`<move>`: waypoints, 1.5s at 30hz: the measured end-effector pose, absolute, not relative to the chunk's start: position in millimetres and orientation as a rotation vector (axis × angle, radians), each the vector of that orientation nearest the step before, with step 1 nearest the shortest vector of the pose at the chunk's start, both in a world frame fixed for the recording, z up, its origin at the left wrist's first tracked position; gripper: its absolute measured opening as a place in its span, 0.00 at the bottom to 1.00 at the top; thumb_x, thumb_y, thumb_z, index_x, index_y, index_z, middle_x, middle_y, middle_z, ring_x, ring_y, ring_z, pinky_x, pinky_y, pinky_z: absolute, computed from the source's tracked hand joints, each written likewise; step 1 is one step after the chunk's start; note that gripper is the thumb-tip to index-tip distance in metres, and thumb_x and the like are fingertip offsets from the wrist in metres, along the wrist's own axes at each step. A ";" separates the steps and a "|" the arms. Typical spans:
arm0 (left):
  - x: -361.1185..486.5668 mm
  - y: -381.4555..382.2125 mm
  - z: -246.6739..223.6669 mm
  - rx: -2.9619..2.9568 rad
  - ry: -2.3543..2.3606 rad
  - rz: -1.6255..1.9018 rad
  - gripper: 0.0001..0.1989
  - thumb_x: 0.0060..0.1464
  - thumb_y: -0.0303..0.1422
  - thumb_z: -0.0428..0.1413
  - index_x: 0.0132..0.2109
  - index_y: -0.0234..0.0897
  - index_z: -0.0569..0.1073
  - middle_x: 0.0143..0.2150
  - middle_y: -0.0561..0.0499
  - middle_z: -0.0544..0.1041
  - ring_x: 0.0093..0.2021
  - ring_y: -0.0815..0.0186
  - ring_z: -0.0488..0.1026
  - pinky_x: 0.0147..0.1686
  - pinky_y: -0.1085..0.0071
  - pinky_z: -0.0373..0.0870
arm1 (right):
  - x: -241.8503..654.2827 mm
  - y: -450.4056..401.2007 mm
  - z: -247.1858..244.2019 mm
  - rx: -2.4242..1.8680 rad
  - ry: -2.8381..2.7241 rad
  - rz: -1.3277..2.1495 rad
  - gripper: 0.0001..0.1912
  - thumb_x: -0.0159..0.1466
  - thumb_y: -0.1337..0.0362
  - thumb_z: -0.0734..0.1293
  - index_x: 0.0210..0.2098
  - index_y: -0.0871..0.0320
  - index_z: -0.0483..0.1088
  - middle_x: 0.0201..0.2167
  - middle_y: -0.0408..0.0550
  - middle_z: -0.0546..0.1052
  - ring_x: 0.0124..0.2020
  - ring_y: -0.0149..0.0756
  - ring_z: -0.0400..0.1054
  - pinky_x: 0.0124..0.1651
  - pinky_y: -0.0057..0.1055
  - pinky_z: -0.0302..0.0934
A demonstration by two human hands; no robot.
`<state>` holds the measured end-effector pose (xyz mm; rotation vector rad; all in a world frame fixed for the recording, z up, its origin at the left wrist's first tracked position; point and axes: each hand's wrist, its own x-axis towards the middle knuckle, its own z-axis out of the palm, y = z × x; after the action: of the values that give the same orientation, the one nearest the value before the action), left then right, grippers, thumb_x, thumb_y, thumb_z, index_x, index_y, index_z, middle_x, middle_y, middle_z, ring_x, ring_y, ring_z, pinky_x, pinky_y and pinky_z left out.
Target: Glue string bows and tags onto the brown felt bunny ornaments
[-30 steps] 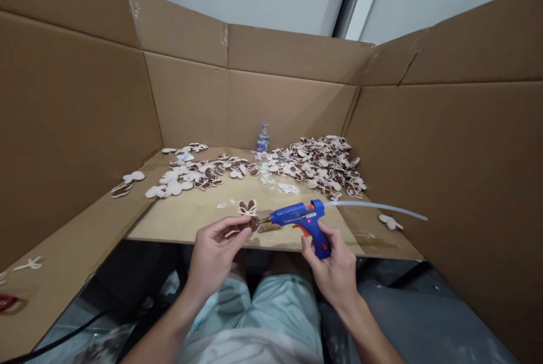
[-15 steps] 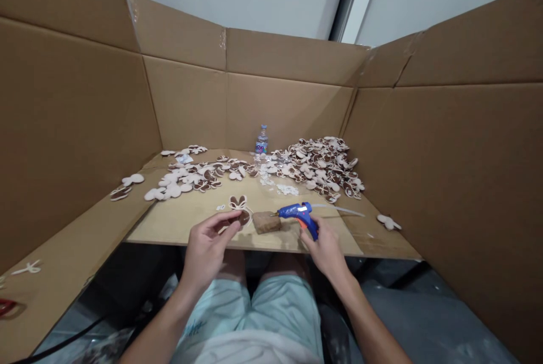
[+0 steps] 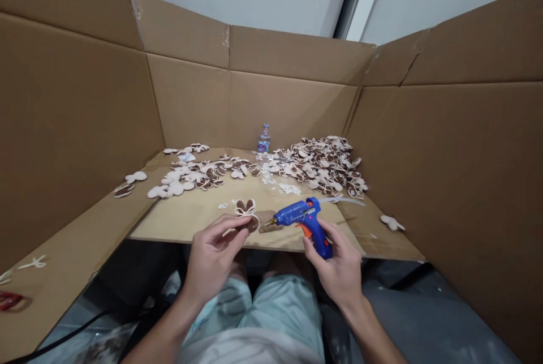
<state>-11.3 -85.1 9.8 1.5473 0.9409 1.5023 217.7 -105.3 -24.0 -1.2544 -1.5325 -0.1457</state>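
Observation:
Between the thumb and fingers of my left hand (image 3: 216, 251) is a brown bunny-shaped felt piece (image 3: 245, 207) with a white edge, its two ears pointing away from me. My right hand (image 3: 341, 262) grips a blue hot glue gun (image 3: 299, 214) by its handle, close to the orange trigger (image 3: 304, 231). The gun's metal nozzle points left, a short way from the bunny piece. Partly hidden behind the nozzle, a brown block (image 3: 268, 223) lies on the pale board (image 3: 178, 222). A clear glue stick (image 3: 345, 201) trails from the gun's back.
A big pile of brown and white bunny pieces (image 3: 326, 163) lies at the back right; more pieces (image 3: 186, 177) spread across the back left. Small white bits (image 3: 289, 188) lie before them. A water bottle (image 3: 263, 138) stands at the back. Cardboard walls (image 3: 292, 92) surround the table.
My right hand has lifted the glue gun off the brown block and brought it nearer to me. The bunny piece in my left hand has shifted slightly right.

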 end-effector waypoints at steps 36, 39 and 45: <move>-24.5 -69.7 10.1 1.388 1.031 1.532 0.13 0.49 0.35 0.64 0.43 0.38 0.80 0.43 0.47 0.82 0.43 0.60 0.79 0.44 0.69 0.78 | 248.4 -48.1 -79.4 -1.760 -1.670 -0.174 0.18 0.59 0.62 0.64 0.45 0.67 0.72 0.37 0.59 0.79 0.38 0.46 0.73 0.41 0.37 0.66; -31.4 -62.2 8.8 1.338 1.067 1.575 0.14 0.49 0.36 0.64 0.44 0.37 0.80 0.44 0.46 0.82 0.44 0.59 0.79 0.44 0.66 0.78 | 251.5 -41.4 -92.3 -1.819 -1.669 -0.191 0.17 0.58 0.63 0.64 0.43 0.69 0.73 0.35 0.62 0.78 0.38 0.50 0.72 0.42 0.41 0.65; -44.1 -51.4 6.2 1.296 1.073 1.622 0.15 0.49 0.36 0.64 0.44 0.38 0.80 0.45 0.47 0.82 0.45 0.59 0.78 0.45 0.65 0.78 | 255.1 -45.7 -92.8 -1.888 -1.640 -0.260 0.20 0.60 0.60 0.65 0.46 0.70 0.71 0.39 0.65 0.77 0.40 0.53 0.69 0.46 0.46 0.62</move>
<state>-44.1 -51.4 6.2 1.2957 1.0726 1.6219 255.1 -45.7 -92.8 -1.8883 -1.6397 -0.2599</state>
